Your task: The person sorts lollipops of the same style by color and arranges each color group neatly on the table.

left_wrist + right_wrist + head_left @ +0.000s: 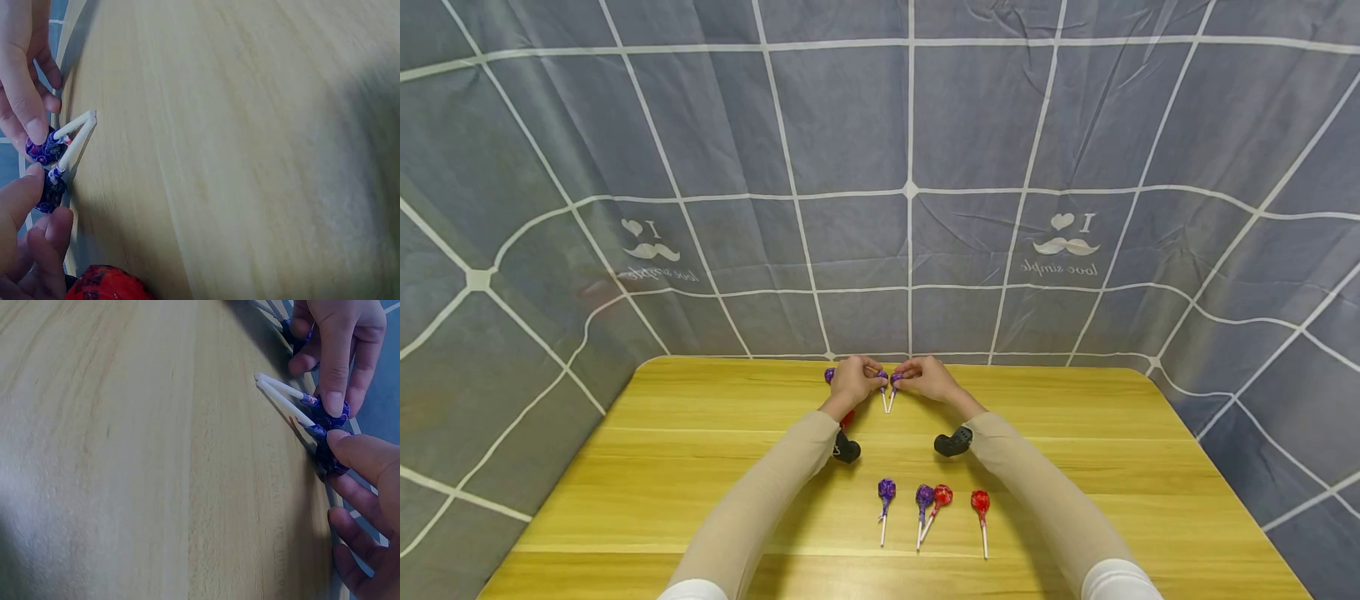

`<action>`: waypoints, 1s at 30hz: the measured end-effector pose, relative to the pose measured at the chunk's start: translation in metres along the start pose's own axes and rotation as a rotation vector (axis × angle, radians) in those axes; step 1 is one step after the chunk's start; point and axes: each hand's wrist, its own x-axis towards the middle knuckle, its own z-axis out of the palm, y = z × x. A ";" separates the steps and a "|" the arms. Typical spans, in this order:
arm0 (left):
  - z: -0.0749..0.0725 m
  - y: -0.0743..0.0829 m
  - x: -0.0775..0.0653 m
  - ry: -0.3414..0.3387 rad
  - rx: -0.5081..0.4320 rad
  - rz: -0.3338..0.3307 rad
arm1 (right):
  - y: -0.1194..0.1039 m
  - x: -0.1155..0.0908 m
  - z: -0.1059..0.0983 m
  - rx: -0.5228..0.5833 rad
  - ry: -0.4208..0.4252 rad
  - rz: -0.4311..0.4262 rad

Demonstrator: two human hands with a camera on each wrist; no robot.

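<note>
At the far edge of the table my left hand (854,380) pinches a purple-wrapped lollipop (51,190) by its head, between thumb and fingers. Beside it, my right hand (929,379) pinches a second purple lollipop (329,459) the same way. The two heads sit side by side, and their white sticks (887,402) point toward me, meeting at the tips in a V. Just left of my left hand shows another purple lollipop (830,375). A red lollipop (847,419) lies partly hidden under my left wrist.
Nearer to me on the wooden table (700,467) lie a purple lollipop (887,490), a second purple one (924,496) crossing sticks with a red one (942,496), and a separate red lollipop (981,501). A grey curtain (850,250) hangs behind the far edge.
</note>
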 end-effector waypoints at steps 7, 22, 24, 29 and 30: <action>-0.004 -0.001 -0.002 -0.015 0.038 0.035 | -0.003 0.000 0.001 -0.016 0.013 -0.009; -0.008 0.002 -0.003 -0.079 0.066 0.023 | 0.000 0.001 0.002 -0.028 0.005 0.003; -0.008 0.003 -0.004 -0.072 0.063 0.020 | 0.000 0.001 0.002 -0.027 0.004 0.008; -0.005 0.002 -0.004 -0.048 0.054 0.006 | -0.002 -0.001 0.003 -0.034 0.009 0.017; -0.004 0.001 -0.004 -0.043 0.053 0.006 | -0.002 -0.001 0.003 -0.037 0.012 0.018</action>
